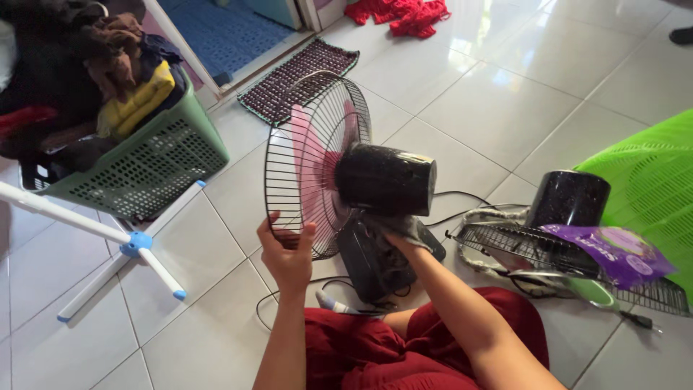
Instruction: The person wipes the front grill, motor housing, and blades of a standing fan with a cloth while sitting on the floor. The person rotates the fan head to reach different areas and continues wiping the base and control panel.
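A table fan stands on the tiled floor in front of me, with a black wire guard [310,115], pink blades [307,162] and a black motor housing [386,179]. My left hand [287,253] grips the lower rim of the guard. My right hand [401,235] presses a grey cloth [411,227] against the fan's neck, just under the motor housing. The dark base [368,267] sits below, and its cord [289,292] trails across the floor. My red clothing fills the bottom of the view.
A green laundry basket [159,162] piled with clothes stands at the left above a white and blue rack leg [137,245]. At the right lie a loose wire grille [534,249], a black cylinder [570,198], a purple packet [613,249] and a bright green basket [650,188]. A woven mat [296,72] lies beyond.
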